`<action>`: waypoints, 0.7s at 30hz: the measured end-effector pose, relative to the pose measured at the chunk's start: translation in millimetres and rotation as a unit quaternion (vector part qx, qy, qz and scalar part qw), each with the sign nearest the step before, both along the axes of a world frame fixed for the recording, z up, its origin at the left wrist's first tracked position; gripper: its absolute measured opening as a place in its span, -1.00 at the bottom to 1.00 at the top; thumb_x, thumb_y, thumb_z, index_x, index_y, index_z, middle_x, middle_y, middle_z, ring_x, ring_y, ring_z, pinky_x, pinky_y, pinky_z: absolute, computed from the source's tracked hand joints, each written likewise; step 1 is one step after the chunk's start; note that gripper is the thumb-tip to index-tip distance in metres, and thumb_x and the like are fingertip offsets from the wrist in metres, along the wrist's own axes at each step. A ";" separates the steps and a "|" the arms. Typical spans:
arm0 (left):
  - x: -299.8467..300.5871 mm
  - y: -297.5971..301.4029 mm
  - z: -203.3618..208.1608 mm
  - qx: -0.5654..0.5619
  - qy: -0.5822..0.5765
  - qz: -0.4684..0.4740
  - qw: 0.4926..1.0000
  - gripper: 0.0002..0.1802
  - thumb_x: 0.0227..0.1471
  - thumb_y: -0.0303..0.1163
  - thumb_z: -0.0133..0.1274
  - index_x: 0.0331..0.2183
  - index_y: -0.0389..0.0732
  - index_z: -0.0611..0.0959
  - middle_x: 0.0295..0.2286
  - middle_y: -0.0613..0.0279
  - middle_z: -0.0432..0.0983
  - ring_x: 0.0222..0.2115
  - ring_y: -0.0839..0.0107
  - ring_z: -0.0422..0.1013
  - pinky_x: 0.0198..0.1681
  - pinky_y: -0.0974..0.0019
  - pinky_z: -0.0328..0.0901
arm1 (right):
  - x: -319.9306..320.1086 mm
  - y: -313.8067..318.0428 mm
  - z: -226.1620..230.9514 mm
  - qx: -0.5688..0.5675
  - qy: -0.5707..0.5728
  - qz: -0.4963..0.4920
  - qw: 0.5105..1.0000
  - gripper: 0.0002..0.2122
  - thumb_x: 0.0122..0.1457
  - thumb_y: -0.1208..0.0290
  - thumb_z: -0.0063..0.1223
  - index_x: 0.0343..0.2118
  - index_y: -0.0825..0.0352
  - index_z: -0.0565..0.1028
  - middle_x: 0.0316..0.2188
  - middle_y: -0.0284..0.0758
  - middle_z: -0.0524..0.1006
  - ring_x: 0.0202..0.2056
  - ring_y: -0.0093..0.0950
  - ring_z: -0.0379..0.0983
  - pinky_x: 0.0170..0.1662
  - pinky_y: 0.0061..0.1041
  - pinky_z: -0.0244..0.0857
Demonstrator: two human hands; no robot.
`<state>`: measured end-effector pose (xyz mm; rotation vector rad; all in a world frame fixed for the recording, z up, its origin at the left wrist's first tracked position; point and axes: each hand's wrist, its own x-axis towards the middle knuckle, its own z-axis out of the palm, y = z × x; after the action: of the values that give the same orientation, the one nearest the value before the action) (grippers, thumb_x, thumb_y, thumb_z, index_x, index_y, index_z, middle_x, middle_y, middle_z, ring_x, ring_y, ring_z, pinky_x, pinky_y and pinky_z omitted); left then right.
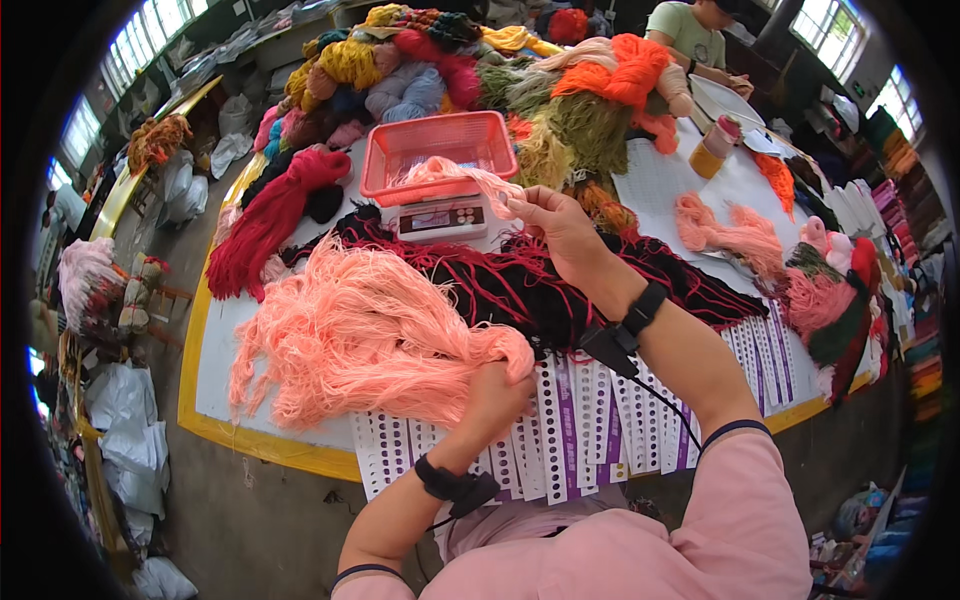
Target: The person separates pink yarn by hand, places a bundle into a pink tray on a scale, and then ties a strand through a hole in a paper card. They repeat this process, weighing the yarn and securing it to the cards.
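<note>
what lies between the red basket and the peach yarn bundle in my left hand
The head view shows a pale scale just in front of the red basket, then black-and-red yarn before the peach yarn bundle.

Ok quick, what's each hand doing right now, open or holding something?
Left hand: closed, holding the big peach bundle.
Right hand: closed, pinching a peach strand that trails into the basket.
</note>
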<state>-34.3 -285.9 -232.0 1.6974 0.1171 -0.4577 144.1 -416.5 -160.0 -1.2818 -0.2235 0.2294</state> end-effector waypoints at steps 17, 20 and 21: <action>-15.6 25.2 77.0 -0.358 -0.032 0.071 0.931 -0.78 0.19 -0.41 0.00 -0.29 -0.40 0.62 -0.39 0.16 0.55 -0.45 0.52 0.38 -0.31 0.45 0.36 | -147.7 -53.6 14.0 0.246 0.094 0.237 0.935 -0.61 0.34 0.27 -0.17 0.05 0.52 0.32 -0.22 -0.31 0.52 -0.20 -0.46 0.49 -0.02 -0.45 0.35; -19.0 16.8 71.1 -0.378 -0.009 0.080 0.922 -0.80 0.19 -0.48 -0.02 -0.25 -0.42 0.62 -0.34 0.13 0.58 -0.38 0.46 0.46 -0.25 0.47 0.36 | -159.8 -54.6 6.5 0.250 0.152 0.184 0.938 -0.68 0.38 0.28 -0.28 0.05 0.38 0.33 0.07 -0.12 0.41 -0.11 -0.40 0.48 0.00 -0.39 0.33; -19.1 14.6 67.9 -0.380 -0.001 0.087 0.921 -0.79 0.19 -0.49 -0.02 -0.23 -0.43 0.62 -0.33 0.12 0.58 -0.37 0.45 0.47 -0.26 0.49 0.35 | -161.7 -56.1 5.4 0.251 0.155 0.184 0.938 -0.68 0.38 0.28 -0.28 0.05 0.38 0.33 0.07 -0.12 0.41 -0.11 -0.40 0.48 0.00 -0.39 0.33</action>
<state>-53.4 -271.3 -164.1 0.9124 0.0730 -0.3071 -17.6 -472.6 -154.6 -0.6753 -0.2311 0.6465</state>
